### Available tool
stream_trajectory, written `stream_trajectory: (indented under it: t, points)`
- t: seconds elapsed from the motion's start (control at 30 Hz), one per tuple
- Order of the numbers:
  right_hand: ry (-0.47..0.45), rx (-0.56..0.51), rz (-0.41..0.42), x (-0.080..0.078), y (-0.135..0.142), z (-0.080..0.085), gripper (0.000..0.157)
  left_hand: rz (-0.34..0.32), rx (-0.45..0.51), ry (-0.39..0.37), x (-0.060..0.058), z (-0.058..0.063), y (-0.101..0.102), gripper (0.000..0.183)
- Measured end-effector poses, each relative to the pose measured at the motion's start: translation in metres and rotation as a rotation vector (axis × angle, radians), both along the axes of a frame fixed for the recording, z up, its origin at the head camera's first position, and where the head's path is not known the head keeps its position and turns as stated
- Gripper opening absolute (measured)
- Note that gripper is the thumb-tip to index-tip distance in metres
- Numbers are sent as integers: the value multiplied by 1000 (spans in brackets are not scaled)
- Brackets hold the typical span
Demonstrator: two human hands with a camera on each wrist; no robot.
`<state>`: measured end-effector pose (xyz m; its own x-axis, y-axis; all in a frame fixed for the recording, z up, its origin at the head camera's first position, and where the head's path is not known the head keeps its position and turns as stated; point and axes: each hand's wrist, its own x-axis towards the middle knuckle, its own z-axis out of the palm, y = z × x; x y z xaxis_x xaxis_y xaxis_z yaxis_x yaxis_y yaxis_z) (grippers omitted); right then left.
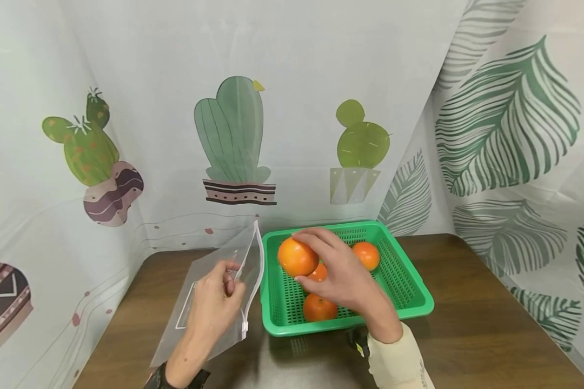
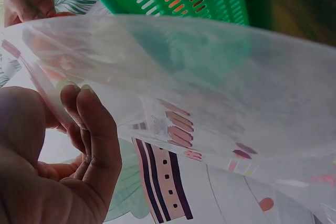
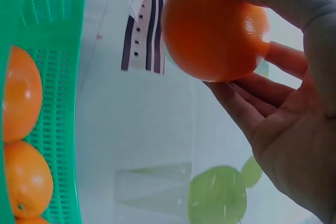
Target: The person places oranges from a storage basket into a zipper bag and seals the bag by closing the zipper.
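My right hand (image 1: 346,275) holds an orange (image 1: 296,257) between thumb and fingers above the left part of a green plastic basket (image 1: 321,328). The right wrist view shows the same orange (image 3: 212,27) in the fingers, clear of the basket wall. My left hand (image 1: 213,302) pinches the edge of a clear slider zip bag (image 1: 201,267) beside the basket. The bag's mouth is parted and faces the basket. Up close in the left wrist view, the bag's film (image 2: 210,77) spreads past the curled fingers. Several more oranges lie in the basket, one (image 1: 366,256) at its back right.
The basket stands on a brown wooden table (image 1: 477,324). Behind it hangs a pale curtain (image 1: 302,108) printed with cacti and leaves. A small dark object (image 1: 357,341) sits by the right wrist, partly hidden by the sleeve.
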<state>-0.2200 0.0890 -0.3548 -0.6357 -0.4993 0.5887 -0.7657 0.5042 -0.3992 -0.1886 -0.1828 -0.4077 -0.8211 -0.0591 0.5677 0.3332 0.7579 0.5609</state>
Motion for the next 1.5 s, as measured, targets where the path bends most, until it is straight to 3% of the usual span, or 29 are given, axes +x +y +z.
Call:
stream_trajectory:
  t: [0.4, 1.1, 1.5]
  points:
    - [166, -120, 50, 0, -21, -6, 65, -33, 16, -43, 4, 3, 7, 27]
    - [175, -266, 52, 4, -62, -18, 73, -53, 17, -11, 6, 2, 8, 28]
    - [191, -241, 10, 4, -69, -25, 74, -62, 35, 17, 7, 5, 8, 25]
